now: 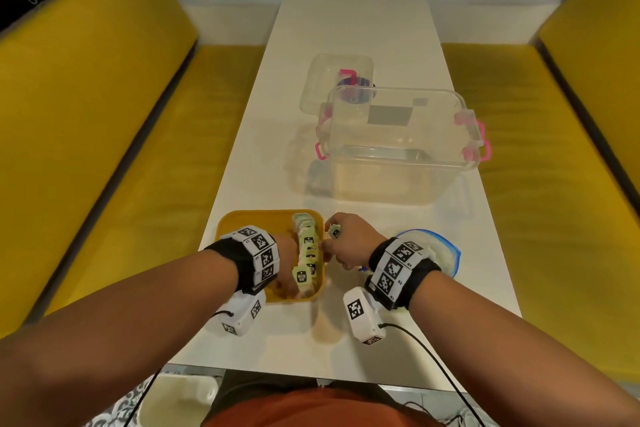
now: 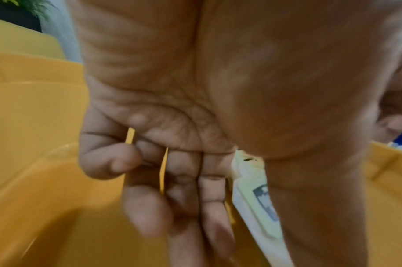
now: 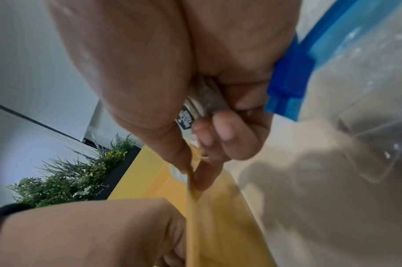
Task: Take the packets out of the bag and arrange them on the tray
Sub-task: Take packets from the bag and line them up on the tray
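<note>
The right hand point(image 1: 349, 241) hovers at the right rim of the tray point(image 1: 242, 222), its fingers curled round a small pale green packet point(image 1: 334, 231) whose dark label shows between thumb and fingers in the right wrist view; one fingertip point(image 3: 201, 180) touches the tray's edge. The left hand point(image 1: 285, 267) lies inside the tray with its fingers point(image 2: 216, 216) mostly straight and relaxed, the little finger bent, gripping nothing; its thumb side rests against the row of packets point(image 1: 306, 250). These packets stand on edge in a line along the tray's right wall, running from the far corner to the near one, each leaning on its neighbour. The tray is yellow and sits on the white tabletop point(image 1: 346, 28) near the person's edge. Just right of the right wrist lies the clear bag point(image 1: 446, 258) with a blue zip strip, partly hidden by the wrist; whether it holds more packets cannot be told. Farther out on the tabletop stands a large clear plastic box point(image 1: 398, 149) with pink clips, and behind it a smaller clear container point(image 1: 337, 80). Yellow benches point(image 1: 104, 97) run along both sides of the tabletop.
</note>
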A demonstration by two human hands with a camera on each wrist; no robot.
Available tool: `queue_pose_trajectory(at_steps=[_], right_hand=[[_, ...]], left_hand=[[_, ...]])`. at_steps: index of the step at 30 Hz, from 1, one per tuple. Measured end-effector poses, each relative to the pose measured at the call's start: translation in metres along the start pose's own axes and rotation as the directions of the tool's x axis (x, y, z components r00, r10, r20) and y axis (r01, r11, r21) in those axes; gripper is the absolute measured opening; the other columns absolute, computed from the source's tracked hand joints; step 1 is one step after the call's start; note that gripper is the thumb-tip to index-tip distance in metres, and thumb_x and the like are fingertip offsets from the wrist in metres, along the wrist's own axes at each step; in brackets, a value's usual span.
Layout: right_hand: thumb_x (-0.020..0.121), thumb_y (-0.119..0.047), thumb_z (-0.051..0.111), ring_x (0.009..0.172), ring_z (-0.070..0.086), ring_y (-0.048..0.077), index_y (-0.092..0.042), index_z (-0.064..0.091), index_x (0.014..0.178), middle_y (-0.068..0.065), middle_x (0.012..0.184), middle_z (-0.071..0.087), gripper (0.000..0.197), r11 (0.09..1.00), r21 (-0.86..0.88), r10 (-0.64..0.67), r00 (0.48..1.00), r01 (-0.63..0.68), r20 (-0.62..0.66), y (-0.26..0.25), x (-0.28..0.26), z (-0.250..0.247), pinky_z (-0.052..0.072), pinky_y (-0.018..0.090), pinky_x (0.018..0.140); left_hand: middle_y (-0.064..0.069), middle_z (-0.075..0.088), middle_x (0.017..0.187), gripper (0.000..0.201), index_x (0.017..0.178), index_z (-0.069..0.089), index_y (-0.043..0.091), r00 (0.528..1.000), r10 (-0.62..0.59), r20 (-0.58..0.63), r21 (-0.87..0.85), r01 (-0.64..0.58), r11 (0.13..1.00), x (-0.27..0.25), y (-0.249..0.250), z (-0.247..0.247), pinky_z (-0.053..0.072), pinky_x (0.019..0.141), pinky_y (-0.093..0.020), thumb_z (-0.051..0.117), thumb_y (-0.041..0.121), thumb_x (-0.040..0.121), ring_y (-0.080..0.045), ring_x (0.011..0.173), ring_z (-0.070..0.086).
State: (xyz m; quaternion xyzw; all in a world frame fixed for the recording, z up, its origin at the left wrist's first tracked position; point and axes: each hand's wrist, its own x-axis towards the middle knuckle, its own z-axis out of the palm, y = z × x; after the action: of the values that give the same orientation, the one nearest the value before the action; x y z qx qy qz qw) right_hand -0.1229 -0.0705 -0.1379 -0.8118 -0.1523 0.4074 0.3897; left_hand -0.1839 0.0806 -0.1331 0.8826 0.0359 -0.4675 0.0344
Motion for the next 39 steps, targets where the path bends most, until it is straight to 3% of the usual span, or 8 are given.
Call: queue_pose_trajectory(at_steps=[7, 15, 22, 25, 27, 29, 35, 39], right_hand=[[0.086, -0.011, 0.062, 0.045, 0.053, 0.019, -0.010, 0.054, 0.112, 0.020, 0.086, 0.072, 0.028, 1.000, -0.004, 0.003, 1.000, -0.004, -0.025, -0.001, 0.000, 0.002, 0.046, 0.028, 0.045], [0.086, -0.011, 0.060, 0.043, 0.053, 0.017, -0.013, 0.053, 0.113, 0.014, 0.077, 0.071, 0.028, 0.999, -0.033, -0.011, 0.999, 0.010, -0.032, -0.001, -0.002, 0.002, 0.048, 0.026, 0.045], [0.084, -0.014, 0.062, 0.053, 0.054, 0.019, -0.011, 0.051, 0.115, 0.005, 0.073, 0.065, 0.034, 0.998, -0.059, -0.016, 0.999, 0.014, -0.038, -0.006, -0.006, -0.001, 0.047, 0.026, 0.048], [0.084, -0.015, 0.061, 0.058, 0.054, 0.018, -0.011, 0.048, 0.116, 0.006, 0.082, 0.063, 0.035, 0.998, -0.058, -0.017, 0.998, 0.014, -0.057, -0.007, -0.009, -0.005, 0.046, 0.026, 0.049], [0.084, -0.017, 0.064, 0.067, 0.056, 0.020, -0.009, 0.052, 0.113, 0.010, 0.093, 0.064, 0.033, 0.993, -0.109, -0.053, 0.997, 0.047, -0.056, -0.006, -0.009, -0.005, 0.050, 0.029, 0.057], [0.083, -0.018, 0.067, 0.081, 0.058, 0.023, -0.008, 0.056, 0.114, 0.009, 0.101, 0.062, 0.034, 0.979, -0.186, -0.091, 0.994, 0.079, -0.057, -0.006, -0.010, -0.004, 0.051, 0.033, 0.069], [0.085, -0.017, 0.066, 0.106, 0.060, 0.027, -0.007, 0.055, 0.122, 0.010, 0.120, 0.062, 0.040, 0.951, -0.294, -0.123, 0.990, 0.097, -0.072, -0.007, -0.011, -0.003, 0.049, 0.032, 0.085], [0.088, -0.015, 0.058, 0.074, 0.054, 0.018, -0.011, 0.035, 0.121, 0.000, 0.090, 0.049, 0.040, 0.993, -0.061, -0.101, 0.993, 0.097, -0.064, -0.011, -0.017, -0.009, 0.042, 0.027, 0.062]], left_hand=[[0.007, 0.073, 0.066, 0.044, 0.075, 0.069, 0.024, 0.998, 0.016, 0.059, 0.017, -0.017, 1.000, 0.005, 0.002, -0.006, 0.059, 0.078, -0.038, 0.068, 0.061, 0.051, -0.015, 0.069, 0.072], [0.005, 0.067, 0.065, 0.036, 0.059, 0.053, 0.027, 0.997, 0.011, -0.079, 0.050, -0.007, 0.999, -0.009, 0.020, -0.015, 0.060, 0.078, -0.036, 0.069, 0.057, 0.072, -0.018, 0.077, 0.071], [0.003, 0.074, 0.070, 0.052, 0.086, 0.070, 0.023, 1.000, 0.015, 0.008, -0.116, -0.014, 0.993, 0.005, 0.001, -0.013, 0.060, 0.072, -0.031, 0.078, 0.064, 0.057, -0.014, 0.064, 0.072], [0.007, 0.070, 0.066, 0.034, 0.080, 0.067, 0.027, 0.995, -0.009, -0.098, -0.246, -0.015, 0.969, 0.000, -0.012, -0.020, 0.054, 0.058, -0.024, 0.081, 0.053, 0.064, -0.010, 0.057, 0.067], [0.008, 0.061, 0.058, 0.024, 0.070, 0.064, 0.027, 0.983, -0.063, -0.171, -0.240, 0.021, 0.971, -0.007, -0.018, -0.026, 0.047, 0.059, -0.023, 0.078, 0.047, 0.073, -0.009, 0.053, 0.058], [0.006, 0.054, 0.058, 0.027, 0.075, 0.066, 0.019, 0.962, -0.125, -0.244, -0.219, 0.071, 0.973, -0.006, -0.020, -0.028, 0.043, 0.062, -0.026, 0.076, 0.044, 0.075, -0.011, 0.054, 0.052], [0.001, 0.062, 0.080, 0.034, 0.097, 0.068, 0.019, 0.939, -0.153, -0.307, -0.192, 0.097, 0.977, -0.001, -0.015, -0.025, 0.047, 0.069, -0.030, 0.077, 0.042, 0.073, -0.022, 0.079, 0.061], [-0.004, 0.067, 0.109, 0.046, 0.114, 0.066, 0.016, 0.907, -0.186, -0.378, -0.197, 0.117, 0.973, -0.014, -0.021, -0.031, 0.052, 0.086, -0.035, 0.073, 0.043, 0.077, -0.024, 0.098, 0.064]])
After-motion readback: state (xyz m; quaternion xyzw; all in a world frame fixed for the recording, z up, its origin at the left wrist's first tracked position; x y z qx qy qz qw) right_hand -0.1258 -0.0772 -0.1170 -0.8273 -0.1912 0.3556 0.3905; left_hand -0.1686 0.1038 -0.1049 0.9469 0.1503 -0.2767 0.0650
